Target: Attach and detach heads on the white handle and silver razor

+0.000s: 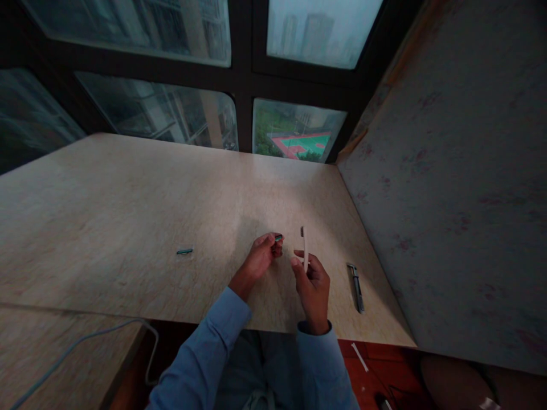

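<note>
In the head view, both hands work above a pale, marbled tabletop [128, 199], near its front edge and just beside each other. The left hand [261, 255] is mostly closed, fingers curled, with thumb and fingers pinching a small dark-and-green piece [278, 238] at their tips. The right hand [315, 280] is partly closed around the pale handle of a toothbrush [305, 250], gripped between thumb and fingers; its dark-bristled head points away toward the window, bristles facing left. The brush and the small piece are near each other but apart.

Left of the hands, well apart from them, a small teal bar [184, 251] lies on the tabletop. To the right of the right hand lies a grey-and-black razor-like tool [356, 287], its wider end toward the window. A light cable [98, 332] runs across the lower left. Beyond the tabletop stands a dark window frame [244, 85], with a green-and-red court [307, 145] outside; a flower-patterned wall [461, 199] rises on the right, and a thin white strip [359, 357] lies on the red floor [380, 370]
</note>
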Demonstrator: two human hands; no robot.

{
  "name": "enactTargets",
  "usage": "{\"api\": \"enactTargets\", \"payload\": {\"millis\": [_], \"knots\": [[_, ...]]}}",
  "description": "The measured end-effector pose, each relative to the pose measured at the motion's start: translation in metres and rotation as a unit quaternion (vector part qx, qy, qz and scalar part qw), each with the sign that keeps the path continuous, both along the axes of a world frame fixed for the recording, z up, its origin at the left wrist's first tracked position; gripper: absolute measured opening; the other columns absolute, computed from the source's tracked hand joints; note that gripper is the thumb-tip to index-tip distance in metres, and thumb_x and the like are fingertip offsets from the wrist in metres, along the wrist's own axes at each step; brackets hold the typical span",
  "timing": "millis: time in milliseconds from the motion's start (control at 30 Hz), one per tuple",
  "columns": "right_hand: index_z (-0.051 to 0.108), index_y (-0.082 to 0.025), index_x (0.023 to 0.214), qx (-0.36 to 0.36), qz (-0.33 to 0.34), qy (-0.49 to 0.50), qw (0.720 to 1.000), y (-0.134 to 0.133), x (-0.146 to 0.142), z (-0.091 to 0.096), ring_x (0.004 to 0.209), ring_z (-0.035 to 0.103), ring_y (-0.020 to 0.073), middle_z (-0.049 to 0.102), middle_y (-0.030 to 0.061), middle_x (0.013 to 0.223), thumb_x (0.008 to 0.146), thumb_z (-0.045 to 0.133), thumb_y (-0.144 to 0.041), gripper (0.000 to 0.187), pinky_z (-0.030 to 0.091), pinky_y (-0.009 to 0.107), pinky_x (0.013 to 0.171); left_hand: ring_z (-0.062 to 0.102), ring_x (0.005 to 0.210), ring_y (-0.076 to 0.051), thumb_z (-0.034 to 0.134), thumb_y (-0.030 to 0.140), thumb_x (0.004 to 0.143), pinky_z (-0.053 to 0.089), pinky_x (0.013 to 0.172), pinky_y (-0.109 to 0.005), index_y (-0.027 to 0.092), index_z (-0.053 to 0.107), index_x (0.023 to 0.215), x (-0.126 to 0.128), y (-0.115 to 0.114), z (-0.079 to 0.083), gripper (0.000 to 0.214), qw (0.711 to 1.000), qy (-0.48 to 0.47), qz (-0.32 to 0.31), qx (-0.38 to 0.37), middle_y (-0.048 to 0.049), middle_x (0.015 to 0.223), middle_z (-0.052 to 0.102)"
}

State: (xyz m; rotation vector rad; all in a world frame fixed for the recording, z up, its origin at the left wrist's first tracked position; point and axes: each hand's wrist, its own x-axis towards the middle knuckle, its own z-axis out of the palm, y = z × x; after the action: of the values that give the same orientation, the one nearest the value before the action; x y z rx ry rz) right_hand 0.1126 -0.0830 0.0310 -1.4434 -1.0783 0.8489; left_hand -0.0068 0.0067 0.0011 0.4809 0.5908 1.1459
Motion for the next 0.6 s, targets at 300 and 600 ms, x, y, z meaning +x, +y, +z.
{"api": "enactTargets", "payload": {"millis": [300,600], "knots": [[0.069,-0.014,0.108,0.056,-0.029,-0.101,0.993,0.0,0.002,0.0,0.05,0.044,0.0095,0.052,-0.0044,0.059,0.084,0.066,-0.037,0.034,0.036,0.021,0.049,0.059,0.07,-0.013,0.088,0.018,0.05,0.043,0.064,-0.023,0.014,0.072,0.074,0.0,-0.013,0.016,0.029,0.981,0.166,0.05,0.092,-0.002,0.074,0.067],[0.072,-0.014,0.103,0.149,-0.037,-0.181,0.971,0.003,0.0,-0.009,0.045,0.046,0.0074,0.059,-0.0034,0.058,0.087,0.065,-0.036,0.028,0.038,0.019,0.046,0.055,0.064,-0.011,0.088,0.032,0.05,0.043,0.061,-0.023,0.014,0.067,0.077,0.001,-0.018,0.02,0.038,0.962,0.235,-0.003,0.142,0.0,0.07,0.063]]}}
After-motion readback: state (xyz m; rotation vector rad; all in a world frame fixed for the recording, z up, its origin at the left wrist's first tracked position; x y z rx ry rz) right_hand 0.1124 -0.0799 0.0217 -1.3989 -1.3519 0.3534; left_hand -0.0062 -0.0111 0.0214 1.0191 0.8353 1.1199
